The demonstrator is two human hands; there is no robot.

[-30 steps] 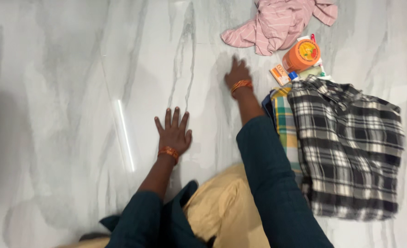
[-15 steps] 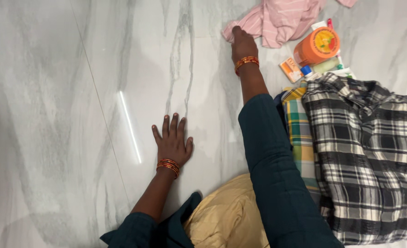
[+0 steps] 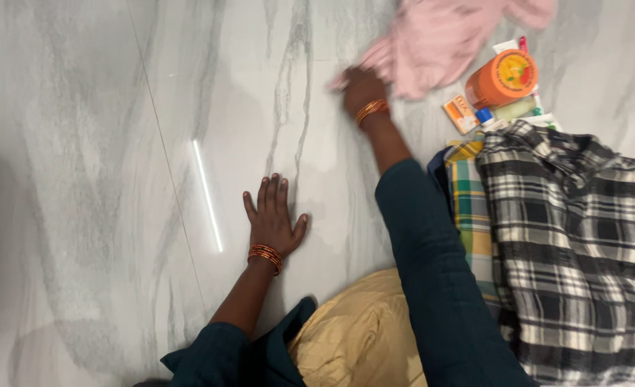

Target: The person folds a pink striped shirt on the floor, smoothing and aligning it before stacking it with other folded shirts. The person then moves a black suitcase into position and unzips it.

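The pink shirt [image 3: 446,43] is gripped at its edge by the right hand [image 3: 360,87]. The left hand [image 3: 273,218] is laid flat, fingers spread, on the floor [image 3: 81,179].

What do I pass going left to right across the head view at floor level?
Bare marble floor → left hand flat on it → right hand gripping the pink shirt → orange jar → black and white plaid shirt.

The left hand [image 3: 272,218] lies flat, fingers spread, on the floor [image 3: 81,179]; the right hand [image 3: 360,87] stretches far forward, fingers curled in a closed grip.
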